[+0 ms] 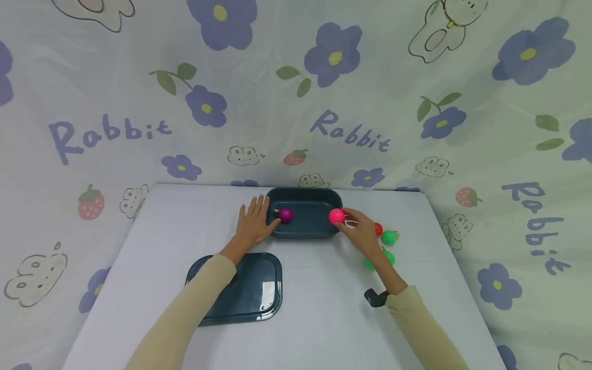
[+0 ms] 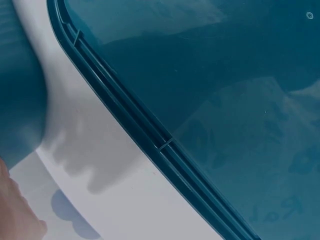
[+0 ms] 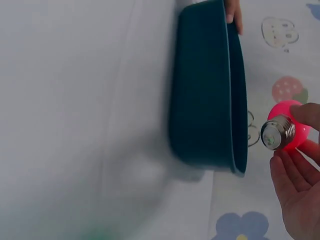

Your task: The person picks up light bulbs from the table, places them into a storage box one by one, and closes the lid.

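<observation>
Between thumb and fingers, my right hand pinches a pink light bulb over the right end of a dark teal bin. In the right wrist view the metal screw base of the pink bulb points toward the bin. My left hand rests at the bin's left edge, fingers stretched out and thumb at the rim. Inside the bin, near that thumb, lies a purple light bulb. The left wrist view catches only a bit of the left hand.
A teal lid lies on the white table in front of the bin, partly beneath the left forearm. Right of the bin are a red bulb and several green bulbs, some partly hidden by the right arm. A patterned curtain hangs behind the table.
</observation>
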`<state>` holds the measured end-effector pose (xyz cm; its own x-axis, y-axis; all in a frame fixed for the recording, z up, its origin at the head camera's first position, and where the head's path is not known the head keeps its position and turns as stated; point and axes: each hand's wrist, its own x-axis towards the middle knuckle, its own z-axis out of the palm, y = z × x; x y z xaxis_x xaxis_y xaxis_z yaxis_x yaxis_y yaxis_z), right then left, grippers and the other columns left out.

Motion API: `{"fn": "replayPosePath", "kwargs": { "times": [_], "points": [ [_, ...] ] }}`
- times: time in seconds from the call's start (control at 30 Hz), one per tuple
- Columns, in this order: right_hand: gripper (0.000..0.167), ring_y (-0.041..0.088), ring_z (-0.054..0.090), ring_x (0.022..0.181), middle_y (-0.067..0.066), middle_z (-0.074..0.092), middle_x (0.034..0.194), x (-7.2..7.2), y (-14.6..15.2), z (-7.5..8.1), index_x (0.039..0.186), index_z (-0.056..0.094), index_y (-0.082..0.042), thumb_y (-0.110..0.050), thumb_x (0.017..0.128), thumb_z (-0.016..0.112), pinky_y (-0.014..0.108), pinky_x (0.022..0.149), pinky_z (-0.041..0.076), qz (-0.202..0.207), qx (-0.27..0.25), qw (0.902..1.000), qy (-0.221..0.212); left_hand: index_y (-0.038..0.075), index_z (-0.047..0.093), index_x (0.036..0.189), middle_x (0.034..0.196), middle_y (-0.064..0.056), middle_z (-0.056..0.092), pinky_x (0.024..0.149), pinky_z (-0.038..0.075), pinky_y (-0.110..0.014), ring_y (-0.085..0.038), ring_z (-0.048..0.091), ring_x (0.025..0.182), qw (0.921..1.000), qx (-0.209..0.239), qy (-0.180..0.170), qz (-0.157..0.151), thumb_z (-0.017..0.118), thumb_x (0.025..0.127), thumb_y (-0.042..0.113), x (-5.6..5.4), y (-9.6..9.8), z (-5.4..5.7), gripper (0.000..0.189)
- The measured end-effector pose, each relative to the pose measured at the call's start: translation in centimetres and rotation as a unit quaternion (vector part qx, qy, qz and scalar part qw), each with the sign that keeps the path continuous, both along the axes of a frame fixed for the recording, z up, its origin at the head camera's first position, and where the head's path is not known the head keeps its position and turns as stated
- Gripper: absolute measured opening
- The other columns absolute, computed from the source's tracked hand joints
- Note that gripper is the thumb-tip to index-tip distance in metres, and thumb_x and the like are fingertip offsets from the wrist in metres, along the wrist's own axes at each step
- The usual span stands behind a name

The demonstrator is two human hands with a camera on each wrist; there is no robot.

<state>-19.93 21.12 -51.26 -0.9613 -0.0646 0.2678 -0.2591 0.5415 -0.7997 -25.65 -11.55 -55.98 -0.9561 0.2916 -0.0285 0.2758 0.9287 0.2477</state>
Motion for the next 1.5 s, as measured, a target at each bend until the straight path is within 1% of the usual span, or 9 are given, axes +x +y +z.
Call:
{"fn": "replayPosePath", "kwargs": {
  "times": [0.1,0.27,0.5,0.67,0.83,1.07,1.27,1.37,1.5],
  "points": [
    [0.049,0.033,0.065,0.107,0.020,0.064,0.124,-0.7,-1.0,0.3,0.130,0.062,0.005,-0.006,0.085,0.080,0.042,0.090,0.054,0.013,0.004,0.9999,-0.005,0.002,0.013,0.160,0.165,-0.019,0.012,0.116,0.008,-0.061,-0.037,0.009,0.150,1.0000,-0.003,0.004,0.002,0.038,0.099,0.062,-0.1,-0.1,-0.1,0.089],
    [0.049,0.031,0.064,0.110,0.019,0.064,0.124,-2.0,-2.4,0.3,0.131,0.062,0.003,-0.009,0.087,0.079,0.040,0.092,0.053,0.026,0.022,0.9993,-0.015,0.002,0.014,0.159,0.164,-0.019,0.013,0.116,0.009,-0.061,-0.037,0.010,0.150,0.9999,-0.006,0.008,0.005,0.038,0.100,0.061,-0.1,-0.1,0.1,0.087],
    [0.047,0.030,0.065,0.108,0.019,0.064,0.123,-3.5,-3.9,-0.4,0.131,0.062,0.002,-0.009,0.088,0.078,0.038,0.093,0.053,0.042,0.032,0.9981,-0.030,0.001,0.015,0.159,0.164,-0.020,0.014,0.116,0.009,-0.061,-0.037,0.010,0.150,1.0000,-0.002,0.001,0.006,0.043,0.099,0.058,0.3,0.1,0.8,0.087],
    [0.047,0.029,0.066,0.106,0.019,0.064,0.122,-4.6,-4.9,-1.0,0.130,0.063,0.003,-0.008,0.088,0.078,0.038,0.092,0.053,0.039,0.041,0.9977,-0.038,0.002,0.016,0.159,0.164,-0.020,0.015,0.116,0.010,-0.061,-0.037,0.012,0.150,0.9999,-0.006,0.007,0.003,0.041,0.099,0.059,0.2,0.1,0.4,0.087],
    [0.046,0.030,0.066,0.106,0.019,0.064,0.123,-5.7,-6.2,-1.4,0.131,0.063,0.002,-0.007,0.088,0.077,0.038,0.094,0.052,0.038,0.055,0.9965,-0.050,0.002,0.014,0.159,0.165,-0.019,0.012,0.116,0.008,-0.061,-0.037,0.009,0.150,0.9999,-0.010,0.002,0.003,0.040,0.099,0.060,0.1,0.1,0.3,0.087],
    [0.045,0.029,0.063,0.104,0.019,0.063,0.124,-6.8,-8.0,-2.2,0.132,0.062,0.001,-0.006,0.090,0.075,0.039,0.093,0.052,0.050,0.088,0.9933,-0.055,0.002,0.014,0.159,0.165,-0.019,0.011,0.116,0.008,-0.061,-0.037,0.008,0.151,0.9999,-0.007,-0.013,0.008,0.043,0.099,0.059,0.3,0.0,0.8,0.088],
    [0.046,0.027,0.060,0.109,0.017,0.061,0.129,-7.5,-8.9,-3.3,0.136,0.060,-0.002,-0.011,0.092,0.073,0.037,0.098,0.049,0.044,0.127,0.9878,-0.079,0.004,0.013,0.160,0.165,-0.017,0.014,0.117,0.011,-0.060,-0.035,0.011,0.150,0.9998,-0.020,-0.004,0.005,0.039,0.099,0.063,-0.1,-0.1,0.2,0.088],
    [0.046,0.029,0.059,0.113,0.017,0.061,0.130,-7.8,-9.2,-3.6,0.135,0.060,-0.002,-0.012,0.092,0.073,0.039,0.100,0.047,0.040,0.135,0.9867,-0.082,0.004,0.011,0.160,0.165,-0.017,0.012,0.117,0.010,-0.060,-0.035,0.010,0.151,0.9998,-0.019,-0.007,0.005,0.038,0.099,0.063,-0.2,-0.1,0.0,0.089],
    [0.045,0.030,0.060,0.112,0.019,0.061,0.130,-7.9,-9.4,-3.8,0.135,0.061,-0.001,-0.011,0.092,0.073,0.041,0.100,0.047,0.040,0.138,0.9863,-0.081,0.004,0.010,0.160,0.165,-0.016,0.009,0.117,0.009,-0.060,-0.035,0.009,0.151,0.9998,-0.016,-0.014,0.007,0.038,0.099,0.063,-0.2,0.0,0.0,0.090]
  ]
}}
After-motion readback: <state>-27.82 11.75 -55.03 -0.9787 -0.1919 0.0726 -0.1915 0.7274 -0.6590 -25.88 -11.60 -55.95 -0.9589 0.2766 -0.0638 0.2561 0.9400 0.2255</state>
